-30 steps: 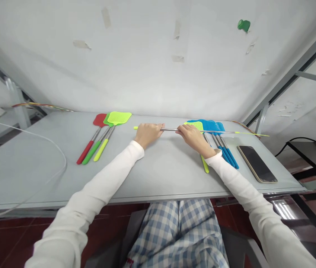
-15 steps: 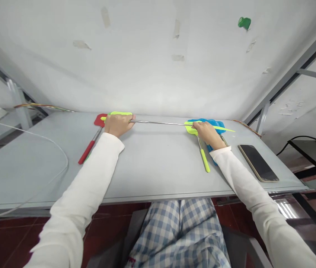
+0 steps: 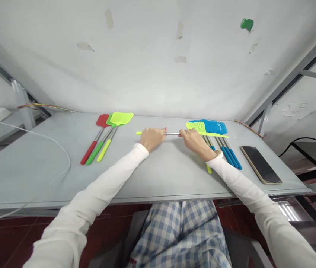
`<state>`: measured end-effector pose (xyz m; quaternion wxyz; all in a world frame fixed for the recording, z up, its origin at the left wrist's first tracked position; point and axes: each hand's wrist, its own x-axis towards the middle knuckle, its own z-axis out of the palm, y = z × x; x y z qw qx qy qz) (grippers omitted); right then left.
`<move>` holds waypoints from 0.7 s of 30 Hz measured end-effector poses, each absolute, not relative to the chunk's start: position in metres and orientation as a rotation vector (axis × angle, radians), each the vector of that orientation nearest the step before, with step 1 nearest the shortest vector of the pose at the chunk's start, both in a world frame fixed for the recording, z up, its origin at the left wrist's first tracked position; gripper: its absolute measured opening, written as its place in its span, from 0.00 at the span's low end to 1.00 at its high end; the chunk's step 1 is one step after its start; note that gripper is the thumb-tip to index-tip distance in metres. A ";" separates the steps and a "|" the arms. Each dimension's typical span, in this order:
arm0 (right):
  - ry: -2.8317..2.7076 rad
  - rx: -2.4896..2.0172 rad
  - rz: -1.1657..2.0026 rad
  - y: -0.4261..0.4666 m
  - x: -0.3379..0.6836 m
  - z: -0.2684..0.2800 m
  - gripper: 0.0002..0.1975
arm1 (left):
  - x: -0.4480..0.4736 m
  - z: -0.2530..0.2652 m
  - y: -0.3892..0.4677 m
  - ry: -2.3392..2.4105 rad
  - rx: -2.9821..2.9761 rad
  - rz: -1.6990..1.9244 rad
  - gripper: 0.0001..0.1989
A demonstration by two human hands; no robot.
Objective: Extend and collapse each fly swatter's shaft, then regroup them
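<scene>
Between my two hands a yellow-green fly swatter [image 3: 171,133] with a telescopic metal rod is held level above the table. My left hand [image 3: 152,139] is closed round its handle, whose yellow end sticks out on the left. My right hand [image 3: 195,142] is closed on the rod near the head, which shows edge-on to the right. Under and behind my right hand lie another yellow-green swatter [image 3: 196,127] and several blue swatters [image 3: 216,127]. To the left lie a red swatter [image 3: 102,120], a green swatter [image 3: 100,146] and a yellow-green swatter [image 3: 122,118], handles toward me.
A phone [image 3: 261,164] lies on the grey table [image 3: 158,178] at the right. A white cable [image 3: 58,147] curves over the left side. The white wall [image 3: 152,85] rises at the back edge, and metal frame posts [image 3: 24,106] stand at the sides.
My left hand has moved right toward my right hand, and the rod between them has become much shorter. The swatters at the left are now uncovered. My right hand has shifted slightly left and nearer.
</scene>
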<state>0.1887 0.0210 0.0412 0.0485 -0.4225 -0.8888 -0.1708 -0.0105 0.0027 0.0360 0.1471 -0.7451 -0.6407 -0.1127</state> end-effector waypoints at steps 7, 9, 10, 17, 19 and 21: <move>-2.684 -1.272 -0.567 0.012 0.180 0.044 0.17 | -0.006 0.038 0.002 -1.821 -2.153 -0.343 0.30; -2.636 -1.241 -0.582 0.007 0.179 0.050 0.17 | -0.017 0.041 0.007 -1.816 -2.149 -0.329 0.28; -2.591 -1.209 -0.579 0.005 0.181 0.053 0.17 | -0.024 0.042 0.010 -1.821 -2.138 -0.329 0.28; -1.881 -1.333 -0.158 0.039 0.227 0.059 0.25 | -0.085 0.044 0.023 -1.931 -1.929 -0.475 0.24; -1.799 -1.329 0.194 0.051 0.239 0.055 0.25 | -0.092 0.044 0.023 -1.926 -1.907 -0.536 0.24; -1.717 -1.269 0.653 0.055 0.243 0.052 0.24 | -0.092 0.045 0.022 -1.904 -1.912 -0.579 0.24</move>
